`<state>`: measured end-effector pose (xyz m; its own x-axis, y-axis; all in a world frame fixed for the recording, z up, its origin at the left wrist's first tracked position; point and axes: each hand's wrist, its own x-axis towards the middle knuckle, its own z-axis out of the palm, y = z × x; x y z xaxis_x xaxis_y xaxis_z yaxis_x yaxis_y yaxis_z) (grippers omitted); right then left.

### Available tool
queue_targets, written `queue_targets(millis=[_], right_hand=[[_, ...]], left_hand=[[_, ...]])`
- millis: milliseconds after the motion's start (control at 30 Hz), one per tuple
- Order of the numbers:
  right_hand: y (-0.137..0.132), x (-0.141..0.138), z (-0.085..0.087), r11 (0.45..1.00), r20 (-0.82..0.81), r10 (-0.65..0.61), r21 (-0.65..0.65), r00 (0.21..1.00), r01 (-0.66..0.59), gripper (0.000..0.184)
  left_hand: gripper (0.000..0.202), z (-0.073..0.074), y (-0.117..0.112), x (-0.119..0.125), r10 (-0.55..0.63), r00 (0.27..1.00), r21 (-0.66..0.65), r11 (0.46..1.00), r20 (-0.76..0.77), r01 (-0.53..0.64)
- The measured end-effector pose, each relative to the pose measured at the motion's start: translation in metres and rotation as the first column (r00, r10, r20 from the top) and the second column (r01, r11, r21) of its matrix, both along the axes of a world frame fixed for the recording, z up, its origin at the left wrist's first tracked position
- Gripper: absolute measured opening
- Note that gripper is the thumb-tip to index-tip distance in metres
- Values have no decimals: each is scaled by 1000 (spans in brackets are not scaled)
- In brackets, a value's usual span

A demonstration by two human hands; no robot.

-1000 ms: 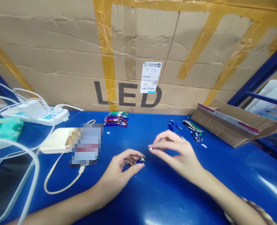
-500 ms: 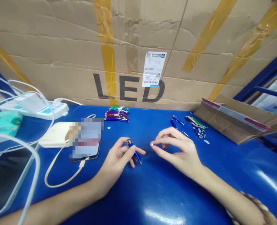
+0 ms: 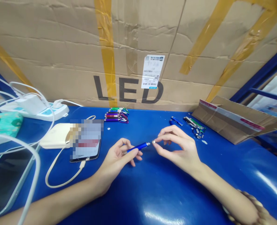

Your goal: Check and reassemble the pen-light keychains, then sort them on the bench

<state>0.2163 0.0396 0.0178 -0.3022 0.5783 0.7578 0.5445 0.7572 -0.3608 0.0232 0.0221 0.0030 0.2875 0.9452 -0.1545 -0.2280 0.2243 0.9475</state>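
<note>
My left hand (image 3: 119,156) grips a slim blue metal tube (image 3: 140,146), which looks like the body of a keychain flashlight. Its narrow silvery end points right, toward my right hand (image 3: 180,145). Between thumb and forefinger, that hand pinches a tiny whitish, shiny piece (image 3: 153,142), too small to identify. A small gap separates the piece from the tube's tip. Both hands are held over the blue table (image 3: 133,193).
Several coloured keychain flashlights with carabiner clips (image 3: 116,115) lie in a row at the back. Blue tubes (image 3: 176,121) and metal clip parts (image 3: 195,125) lie behind my right hand. An open cardboard box (image 3: 229,122) stands right; a cabled phone (image 3: 97,151) and power strip (image 3: 58,109) sit left.
The blue tube in my left hand has swung from pointing down and toward me to nearly level, its tip toward my right hand. The right hand moved slightly; it still pinches the tiny piece.
</note>
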Motion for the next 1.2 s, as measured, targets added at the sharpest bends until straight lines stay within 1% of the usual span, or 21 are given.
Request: queue_targets(millis=[67, 200, 333, 500, 600, 700, 833, 900, 1100, 1200], right_hand=[[0, 1, 0, 1000, 2, 6, -2, 1000, -6, 3], [-1, 2, -3, 999, 35, 46, -27, 998, -45, 6], [-1, 2, -5, 996, 43, 84, -22, 996, -84, 8], [-2, 1, -4, 997, 19, 71, 14, 997, -71, 8], [-2, 1, -5, 996, 19, 93, -5, 996, -93, 8], [-2, 1, -7, 994, 12, 105, -20, 994, -105, 9], [-2, 2, -8, 989, 44, 148, -24, 988, -147, 10], [-2, 1, -8, 986, 63, 164, -27, 984, -163, 10], [-4, 0, -6, 995, 13, 98, 10, 995, -98, 7], [-6, -1, -5, 992, 19, 119, 36, 993, -120, 9]], left_hand=[[29, 0, 0, 0, -11, 1000, -3, 1000, 3, 11], [37, 0, 0, -2, -47, 999, 4, 999, -11, 47], [31, 0, 0, -4, -64, 997, -10, 998, -37, 63], [24, 0, 1, -4, -47, 998, -19, 999, -31, 47], [27, 0, 1, -4, -32, 998, -24, 999, -55, 31], [28, 0, -1, -5, -49, 996, -36, 998, -77, 46], [24, 1, -3, -3, -84, 994, -23, 996, -77, 82], [22, 1, -2, -2, -78, 995, -18, 997, -68, 76], [18, -1, 0, -1, -25, 999, -22, 999, -47, 24], [18, -2, 0, -1, -33, 997, -2, 999, -67, 33]])
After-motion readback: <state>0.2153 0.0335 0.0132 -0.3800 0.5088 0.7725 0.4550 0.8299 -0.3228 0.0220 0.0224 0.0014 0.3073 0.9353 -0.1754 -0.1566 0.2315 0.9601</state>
